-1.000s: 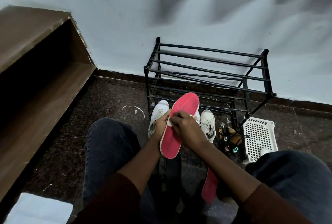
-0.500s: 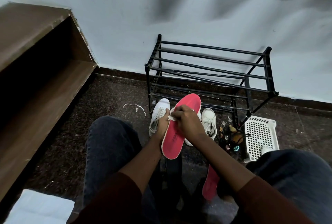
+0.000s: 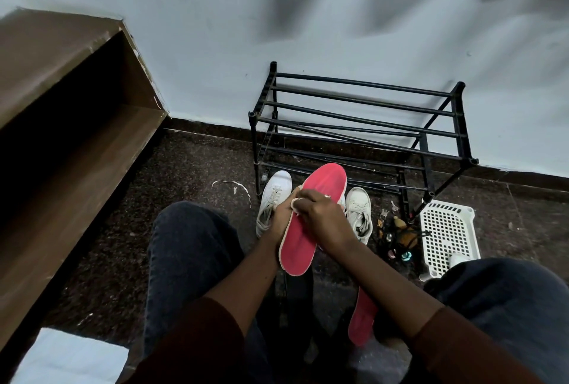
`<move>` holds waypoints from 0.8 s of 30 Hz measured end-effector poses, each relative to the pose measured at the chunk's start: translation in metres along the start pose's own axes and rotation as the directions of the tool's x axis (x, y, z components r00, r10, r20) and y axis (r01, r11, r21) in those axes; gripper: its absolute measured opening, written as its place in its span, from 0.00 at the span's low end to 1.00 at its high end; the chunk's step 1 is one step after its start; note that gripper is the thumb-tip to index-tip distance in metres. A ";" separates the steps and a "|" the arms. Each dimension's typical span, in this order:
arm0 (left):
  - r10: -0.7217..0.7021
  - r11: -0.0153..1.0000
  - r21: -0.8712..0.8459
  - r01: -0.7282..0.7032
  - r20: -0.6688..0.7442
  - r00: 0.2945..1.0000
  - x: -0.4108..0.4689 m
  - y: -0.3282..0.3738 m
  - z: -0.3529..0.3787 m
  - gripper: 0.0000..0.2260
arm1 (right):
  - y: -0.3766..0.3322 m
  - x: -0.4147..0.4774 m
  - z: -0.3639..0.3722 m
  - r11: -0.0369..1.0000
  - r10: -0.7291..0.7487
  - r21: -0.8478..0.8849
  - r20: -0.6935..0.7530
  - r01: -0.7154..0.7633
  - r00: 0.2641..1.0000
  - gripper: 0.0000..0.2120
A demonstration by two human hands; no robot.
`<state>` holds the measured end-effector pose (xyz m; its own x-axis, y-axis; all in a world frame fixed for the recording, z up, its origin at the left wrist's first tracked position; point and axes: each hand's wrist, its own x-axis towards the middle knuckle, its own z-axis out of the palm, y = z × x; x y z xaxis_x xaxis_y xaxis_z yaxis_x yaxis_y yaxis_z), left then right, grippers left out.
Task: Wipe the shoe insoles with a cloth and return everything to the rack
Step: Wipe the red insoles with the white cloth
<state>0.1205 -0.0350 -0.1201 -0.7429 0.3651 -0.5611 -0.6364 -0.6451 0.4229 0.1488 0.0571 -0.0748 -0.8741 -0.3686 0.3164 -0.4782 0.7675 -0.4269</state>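
I hold a red insole (image 3: 320,189) upright in front of me, toe end pointing at the black shoe rack (image 3: 360,124). My left hand (image 3: 281,217) grips its left edge from behind. My right hand (image 3: 323,217) presses a small white cloth (image 3: 296,203) onto the middle of the insole. A second red insole (image 3: 361,319) lies on the floor between my legs, partly hidden by my right forearm. Two white sneakers (image 3: 272,198) (image 3: 358,211) stand on the floor in front of the rack, either side of the held insole.
A white perforated basket (image 3: 446,229) lies right of the rack, with small clutter (image 3: 397,235) beside it. A brown wooden shelf unit (image 3: 70,124) fills the left. My knees (image 3: 191,248) flank the work area. A white sheet (image 3: 67,359) lies at the bottom left.
My right hand with the cloth has slid a little up the insole towards the toe end. The insole stays held in about the same place.
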 end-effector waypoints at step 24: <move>-0.125 0.992 0.032 0.123 0.090 0.988 -0.006 0.006 -0.005 0.36 | -0.008 -0.032 0.011 0.995 -0.012 0.094 -0.065 0.018 0.998 0.06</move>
<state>0.1222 -0.0445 -0.1179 -0.6729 0.5022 -0.5432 -0.7293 -0.5733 0.3735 0.1798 0.0569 -0.0908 -0.8608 -0.3433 0.3758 -0.5000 0.7082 -0.4984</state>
